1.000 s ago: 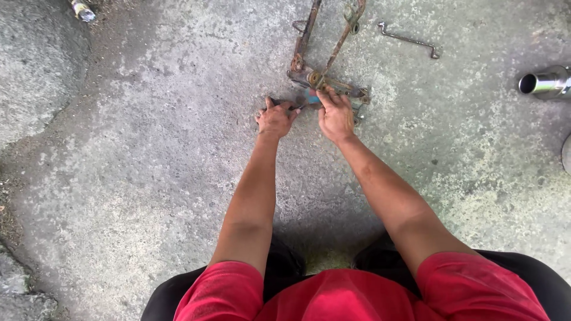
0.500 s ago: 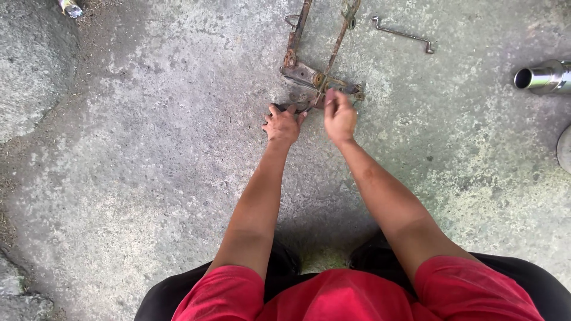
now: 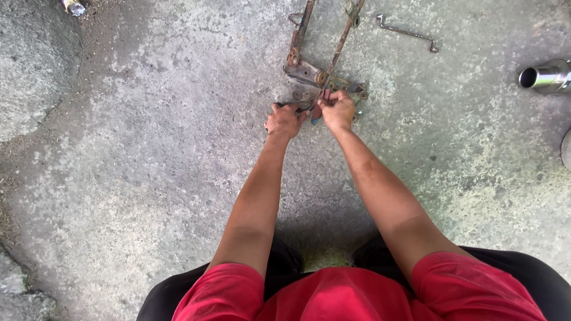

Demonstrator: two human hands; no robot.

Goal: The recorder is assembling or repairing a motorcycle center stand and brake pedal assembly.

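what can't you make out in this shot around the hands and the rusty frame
Head view only:
- Tool under the left hand and right hand: mostly covered by fingers, kind unclear.
- Rusty metal frame: far end cut off by top edge.
- Chrome pipe: cut off by right edge.

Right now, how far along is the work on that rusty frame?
Done: the rusty metal frame lies flat on the concrete floor, with a bent rod lying apart from it. In hand: the left hand and right hand both grip tools at the frame's near joint; what kind of tools is unclear. Left: that joint looks still assembled, so the fastening is not visibly off.
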